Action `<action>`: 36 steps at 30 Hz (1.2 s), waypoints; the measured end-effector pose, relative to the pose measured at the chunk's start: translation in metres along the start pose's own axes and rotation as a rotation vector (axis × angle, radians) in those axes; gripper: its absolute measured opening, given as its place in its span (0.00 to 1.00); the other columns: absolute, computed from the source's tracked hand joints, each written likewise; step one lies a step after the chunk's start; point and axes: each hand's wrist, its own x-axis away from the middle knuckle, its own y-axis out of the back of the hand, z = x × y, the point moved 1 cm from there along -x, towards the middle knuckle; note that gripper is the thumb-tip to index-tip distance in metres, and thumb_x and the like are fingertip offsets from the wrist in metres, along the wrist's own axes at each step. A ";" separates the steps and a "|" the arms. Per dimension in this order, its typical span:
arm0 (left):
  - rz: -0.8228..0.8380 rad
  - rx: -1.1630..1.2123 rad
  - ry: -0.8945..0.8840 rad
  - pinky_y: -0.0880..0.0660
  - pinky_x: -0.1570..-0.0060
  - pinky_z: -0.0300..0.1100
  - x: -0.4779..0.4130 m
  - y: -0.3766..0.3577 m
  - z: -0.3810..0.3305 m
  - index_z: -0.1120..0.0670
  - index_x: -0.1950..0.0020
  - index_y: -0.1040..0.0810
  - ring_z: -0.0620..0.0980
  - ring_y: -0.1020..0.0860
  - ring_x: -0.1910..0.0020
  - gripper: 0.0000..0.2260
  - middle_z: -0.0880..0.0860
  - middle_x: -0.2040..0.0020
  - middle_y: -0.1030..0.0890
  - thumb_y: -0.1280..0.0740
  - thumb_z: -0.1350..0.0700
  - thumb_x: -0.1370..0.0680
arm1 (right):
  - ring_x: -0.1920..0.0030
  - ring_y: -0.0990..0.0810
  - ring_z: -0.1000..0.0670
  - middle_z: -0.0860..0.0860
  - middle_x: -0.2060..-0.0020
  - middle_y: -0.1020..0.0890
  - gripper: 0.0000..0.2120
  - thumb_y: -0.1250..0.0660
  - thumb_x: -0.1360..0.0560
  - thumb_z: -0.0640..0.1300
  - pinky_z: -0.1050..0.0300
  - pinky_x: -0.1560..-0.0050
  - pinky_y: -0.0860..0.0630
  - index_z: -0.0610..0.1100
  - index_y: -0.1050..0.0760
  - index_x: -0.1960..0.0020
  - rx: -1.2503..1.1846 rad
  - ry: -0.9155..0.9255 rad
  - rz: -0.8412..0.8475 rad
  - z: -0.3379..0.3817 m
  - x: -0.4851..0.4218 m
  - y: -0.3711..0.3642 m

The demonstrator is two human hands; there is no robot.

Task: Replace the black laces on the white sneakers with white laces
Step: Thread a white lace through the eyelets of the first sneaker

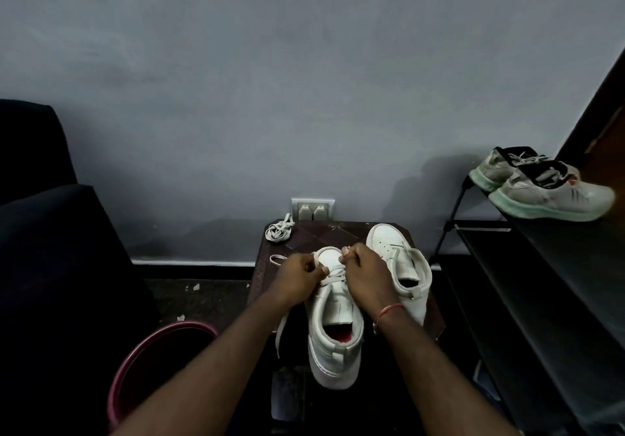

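dark brown table [304, 236], grey wall [304, 97] | two white high-top sneakers [334, 334], one coiled lace [278, 231] | left hand [297, 276], right hand [363, 271] pinch threaded white lace [333, 278]

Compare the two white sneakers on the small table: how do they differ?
The left hand and right hand pinch the lace of the near sneaker; the far sneaker is untouched. The near sneaker shows red inside its opening; the far sneaker's opening looks dark. Both are white, toes toward the wall.

a home corner: shoe rack [541, 286] with worn trainers [541, 185], wall socket [313, 209], dark chair [40, 198]
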 end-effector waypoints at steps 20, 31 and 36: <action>0.004 0.233 -0.016 0.27 0.63 0.37 0.015 0.006 0.008 0.53 0.55 0.21 0.40 0.23 0.67 0.05 0.47 0.64 0.19 0.34 0.55 0.20 | 0.54 0.20 0.42 0.46 0.57 0.18 0.11 0.42 0.20 0.44 0.46 0.51 0.25 0.43 0.26 0.58 0.003 -0.059 0.051 0.002 -0.001 0.003; -0.131 0.186 0.052 0.32 0.75 0.39 0.010 0.009 0.011 0.60 0.56 0.29 0.48 0.24 0.77 0.11 0.52 0.69 0.19 0.42 0.56 0.17 | 0.53 0.21 0.44 0.46 0.57 0.17 0.13 0.41 0.19 0.45 0.48 0.50 0.25 0.40 0.25 0.58 -0.056 -0.058 0.014 -0.002 -0.001 0.001; -0.036 0.503 0.218 0.45 0.85 0.30 0.014 0.018 0.016 0.59 0.58 0.28 0.44 0.26 0.82 0.13 0.52 0.69 0.20 0.43 0.55 0.16 | 0.53 0.20 0.43 0.46 0.58 0.18 0.12 0.42 0.21 0.44 0.43 0.49 0.24 0.40 0.26 0.60 -0.127 -0.103 -0.028 -0.006 -0.005 -0.001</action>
